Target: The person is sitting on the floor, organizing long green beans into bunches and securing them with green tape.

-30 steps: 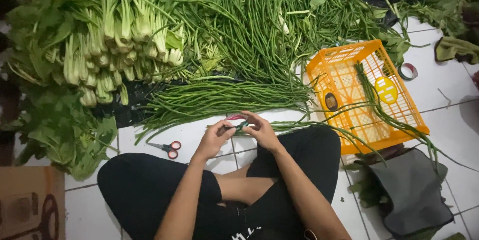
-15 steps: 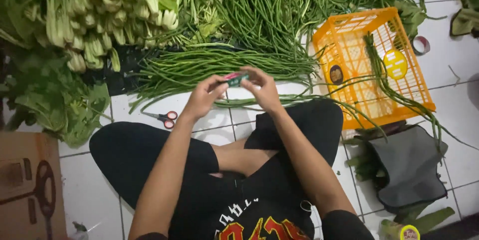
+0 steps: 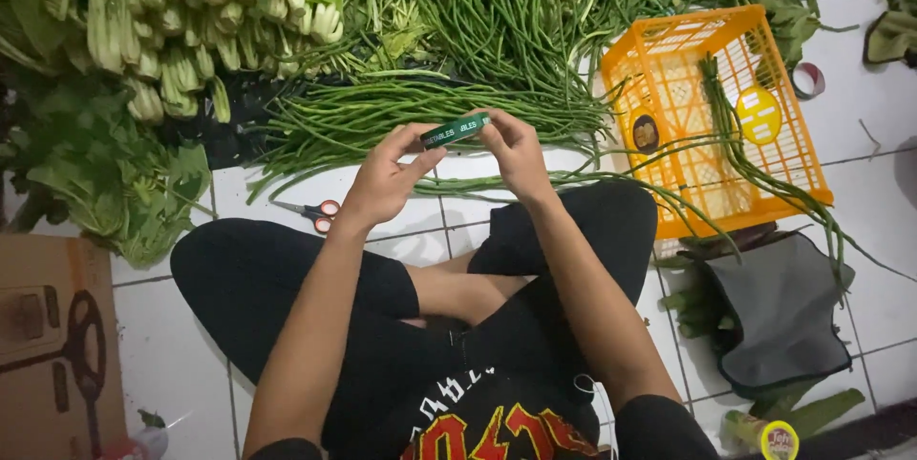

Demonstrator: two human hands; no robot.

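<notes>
I sit cross-legged on a white tiled floor (image 3: 172, 345). My left hand (image 3: 387, 178) and my right hand (image 3: 511, 149) hold a short strip of green printed tape (image 3: 456, 129) stretched between their fingertips, above my knees. Just beyond my hands lies a bundle of long green beans (image 3: 382, 111) on the floor. A thin bunch of long beans (image 3: 535, 180) runs across under my right wrist toward the orange crate (image 3: 812, 169).
Small orange-handled scissors (image 3: 310, 212) lie left of my left hand. Bok choy (image 3: 181, 21) and leafy greens (image 3: 105, 173) pile up at left. A tape roll (image 3: 808, 80) sits right of the crate, a grey bag (image 3: 778, 312) below it, a cardboard box (image 3: 53, 345) bottom left.
My view has tilted down toward my lap. Both hands have lifted slightly and pulled the green tape out straight between them.
</notes>
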